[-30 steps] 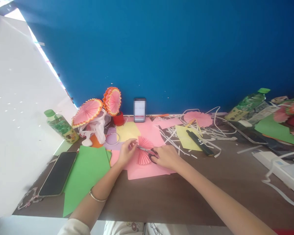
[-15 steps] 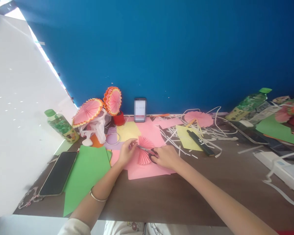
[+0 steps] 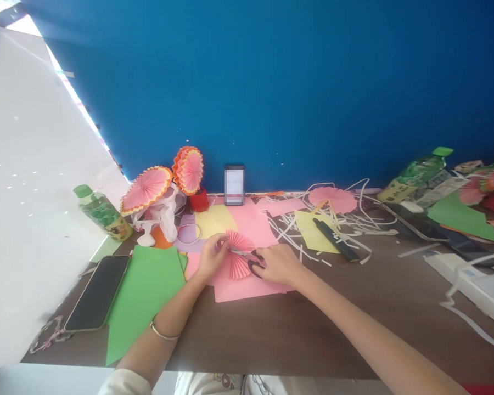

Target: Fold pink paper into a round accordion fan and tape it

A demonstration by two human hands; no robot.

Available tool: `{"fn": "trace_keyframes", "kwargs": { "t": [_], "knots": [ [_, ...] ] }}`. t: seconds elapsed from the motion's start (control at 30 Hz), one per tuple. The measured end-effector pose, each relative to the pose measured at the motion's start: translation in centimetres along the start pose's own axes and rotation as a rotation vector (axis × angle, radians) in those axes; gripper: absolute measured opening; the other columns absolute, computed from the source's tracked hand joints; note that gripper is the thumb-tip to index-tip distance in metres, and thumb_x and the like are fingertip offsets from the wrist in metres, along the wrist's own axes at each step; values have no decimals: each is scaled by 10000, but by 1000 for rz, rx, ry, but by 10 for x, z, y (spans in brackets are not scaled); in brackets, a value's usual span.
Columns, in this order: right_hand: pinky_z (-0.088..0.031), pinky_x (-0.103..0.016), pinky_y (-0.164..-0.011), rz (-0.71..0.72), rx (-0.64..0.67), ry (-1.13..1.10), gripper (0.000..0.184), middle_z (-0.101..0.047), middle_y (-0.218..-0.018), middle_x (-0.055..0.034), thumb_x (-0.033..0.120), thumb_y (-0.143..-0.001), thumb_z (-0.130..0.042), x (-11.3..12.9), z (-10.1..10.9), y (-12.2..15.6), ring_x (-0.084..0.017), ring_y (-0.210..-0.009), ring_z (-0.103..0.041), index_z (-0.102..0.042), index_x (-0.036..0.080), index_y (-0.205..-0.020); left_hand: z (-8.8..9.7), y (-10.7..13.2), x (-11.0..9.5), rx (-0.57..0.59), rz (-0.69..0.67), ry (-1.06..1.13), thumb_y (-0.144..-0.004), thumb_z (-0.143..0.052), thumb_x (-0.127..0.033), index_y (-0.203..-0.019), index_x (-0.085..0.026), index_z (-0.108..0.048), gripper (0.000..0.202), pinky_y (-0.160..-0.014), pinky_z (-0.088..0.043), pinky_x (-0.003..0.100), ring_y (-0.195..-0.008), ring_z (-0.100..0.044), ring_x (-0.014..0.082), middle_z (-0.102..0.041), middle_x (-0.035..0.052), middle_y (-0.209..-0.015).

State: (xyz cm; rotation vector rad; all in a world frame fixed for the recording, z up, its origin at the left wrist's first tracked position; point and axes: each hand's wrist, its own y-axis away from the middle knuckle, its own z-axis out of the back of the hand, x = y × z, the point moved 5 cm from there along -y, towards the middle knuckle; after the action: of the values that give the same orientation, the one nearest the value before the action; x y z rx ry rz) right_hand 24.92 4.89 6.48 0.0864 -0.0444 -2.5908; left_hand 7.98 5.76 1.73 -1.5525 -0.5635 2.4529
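folding looks done on the pink pleated fan (image 3: 239, 269) mid-bench (image 3: 304, 329), while scissor work across its middle seems unfinished. the left hand (image 3: 213, 257) pinches its nine-o'clock side, and the right hand (image 3: 280, 264) grips the scissors (image 3: 252, 255) at three. counted: one such fan, one pair of scissors, two orange-edged rosettes (image 3: 146, 189) (image 3: 188, 170) at ten and eleven o'clock, two green-capped bottles (image 3: 102, 211) (image 3: 415, 175) at ten and two.
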Motion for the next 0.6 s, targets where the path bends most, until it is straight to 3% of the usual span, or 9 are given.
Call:
{"fn": "trace_keyframes", "kwargs": {
  "t": [0.6],
  "knots": [
    [-288, -253, -514, 14, 17, -5, 269, -663, -612, -61, 354, -731, -436, 7, 2, -7, -187, -584, -595, -632, 184, -661, 0, 0, -2, -9, 33, 75, -790, -491, -183, -896, -186, -530, 113, -651, -396, 244, -666, -502, 118, -579, 5, -755]
  ]
}}
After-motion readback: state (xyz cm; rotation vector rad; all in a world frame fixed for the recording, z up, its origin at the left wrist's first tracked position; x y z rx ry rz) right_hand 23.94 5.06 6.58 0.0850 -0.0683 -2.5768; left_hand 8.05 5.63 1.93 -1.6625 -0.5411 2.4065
